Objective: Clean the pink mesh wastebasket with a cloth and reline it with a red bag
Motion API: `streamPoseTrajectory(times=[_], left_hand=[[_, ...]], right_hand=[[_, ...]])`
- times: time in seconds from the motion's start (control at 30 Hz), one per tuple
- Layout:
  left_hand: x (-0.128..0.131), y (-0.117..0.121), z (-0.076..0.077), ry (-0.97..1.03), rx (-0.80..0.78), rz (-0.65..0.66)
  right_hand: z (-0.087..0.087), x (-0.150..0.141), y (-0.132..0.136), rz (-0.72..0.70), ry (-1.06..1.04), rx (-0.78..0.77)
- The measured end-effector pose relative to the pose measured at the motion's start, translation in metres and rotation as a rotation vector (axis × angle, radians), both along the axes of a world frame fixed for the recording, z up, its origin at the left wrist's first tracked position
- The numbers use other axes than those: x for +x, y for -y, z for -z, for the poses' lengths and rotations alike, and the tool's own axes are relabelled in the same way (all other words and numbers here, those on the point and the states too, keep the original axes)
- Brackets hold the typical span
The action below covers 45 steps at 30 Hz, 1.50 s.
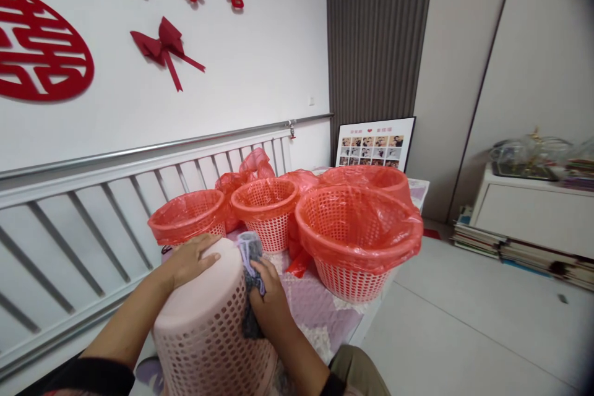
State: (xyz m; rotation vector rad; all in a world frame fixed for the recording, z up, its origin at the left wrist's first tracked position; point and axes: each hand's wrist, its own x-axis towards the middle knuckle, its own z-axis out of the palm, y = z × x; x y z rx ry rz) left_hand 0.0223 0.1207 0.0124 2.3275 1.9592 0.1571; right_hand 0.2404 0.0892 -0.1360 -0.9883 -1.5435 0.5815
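A pale pink plastic basket (208, 340) with a pattern of holes stands tilted on its side or upside down in front of me, its solid base facing up. My left hand (192, 262) rests on that base near the far left edge, open, with thumb and fingers apart. On the basket's right side, my right hand (269, 294) is closed around a grey cloth (251, 315) with a lilac edging and presses it against the perforated wall. The basket's opening is out of sight below.
Beyond stand several baskets lined with red plastic bags: a small left one (185, 213), a middle one (266, 229), and a large right one (350, 278). They rest on a lilac, lace-edged cover (320, 297). A white radiator (116, 216) runs along the left wall. A white cabinet (529, 207) stands right.
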Motion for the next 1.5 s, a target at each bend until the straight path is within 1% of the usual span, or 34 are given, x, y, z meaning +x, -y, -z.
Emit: streamPoseTrajectory(times=[0.07, 0.13, 0.2, 0.23, 0.3, 0.4, 0.47, 0.53, 0.63, 0.67, 0.73, 0.83, 0.93, 1.0, 1.03, 1.1, 1.2, 1.23, 1.27, 1.3, 1.33, 1.37, 1.4, 1.43, 1.5], left_hand=[[0.0, 0.001, 0.0, 0.0, 0.0, 0.008], [0.0, 0.001, -0.001, -0.004, 0.003, 0.015], [0.0, 0.002, -0.001, -0.016, 0.011, 0.022], [0.001, 0.002, -0.001, -0.024, 0.014, 0.027], [0.003, 0.002, -0.001, -0.051, 0.013, 0.029], [0.011, 0.006, -0.006, -0.121, 0.044, -0.028], [0.017, 0.012, -0.013, -0.174, 0.118, -0.111], [0.022, 0.019, -0.019, -0.204, 0.186, -0.221], [0.025, 0.027, -0.023, -0.158, 0.195, -0.377], [0.023, 0.028, -0.021, -0.127, 0.169, -0.414], [0.019, 0.028, -0.014, -0.074, 0.089, -0.446], [0.012, 0.022, -0.002, -0.035, -0.023, -0.413], [0.008, 0.018, 0.003, -0.029, -0.045, -0.383], [0.007, 0.016, 0.003, -0.03, -0.047, -0.381], [0.007, 0.016, 0.002, -0.031, -0.048, -0.381], [0.007, 0.015, 0.001, -0.034, -0.048, -0.383], [0.007, 0.015, 0.002, -0.042, -0.045, -0.381], [0.007, 0.015, 0.003, -0.044, -0.045, -0.379], [0.007, 0.015, 0.003, -0.046, -0.045, -0.379], [0.007, 0.015, 0.004, -0.047, -0.044, -0.378], [0.007, 0.015, 0.004, -0.047, -0.043, -0.378], [0.007, 0.015, 0.004, -0.047, -0.041, -0.376], [0.007, 0.016, 0.004, -0.046, -0.041, -0.375], [0.007, 0.016, 0.004, -0.045, -0.042, -0.373], [0.006, 0.016, 0.004, -0.043, -0.046, -0.372]], right_hand=[[0.04, 0.009, -0.003, 0.037, -0.001, -0.118], [0.078, 0.019, -0.001, 0.063, 0.008, -0.182], [0.106, 0.026, 0.005, 0.09, 0.011, -0.214], [0.115, 0.028, 0.008, 0.101, 0.009, -0.222], [0.124, 0.03, 0.011, 0.112, 0.002, -0.225], [0.128, 0.029, 0.011, 0.114, -0.006, -0.22], [0.129, 0.028, 0.01, 0.115, -0.007, -0.219], [0.131, 0.027, 0.01, 0.116, -0.004, -0.221], [0.135, 0.027, 0.01, 0.121, 0.007, -0.226], [0.135, 0.027, 0.011, 0.124, 0.009, -0.225], [0.136, 0.027, 0.011, 0.133, -0.006, -0.219], [0.136, 0.025, 0.011, 0.154, -0.048, -0.22], [0.133, 0.019, 0.008, 0.185, -0.071, -0.24], [0.122, 0.01, 0.01, 0.203, -0.085, -0.25], [0.113, 0.005, 0.013, 0.208, -0.093, -0.244], [0.083, -0.007, 0.024, 0.194, -0.112, -0.179], [0.021, -0.021, 0.049, 0.125, -0.115, 0.038], [0.002, -0.025, 0.057, 0.101, -0.099, 0.103], [-0.014, -0.029, 0.064, 0.073, -0.073, 0.147], [-0.025, -0.032, 0.07, 0.053, -0.042, 0.183], [-0.029, -0.034, 0.073, 0.039, -0.008, 0.208], [-0.027, -0.035, 0.074, 0.032, 0.024, 0.226], [-0.018, -0.034, 0.073, 0.038, 0.05, 0.23], [-0.004, -0.032, 0.07, 0.055, 0.067, 0.217], [0.038, -0.024, 0.061, 0.114, 0.067, 0.128]])
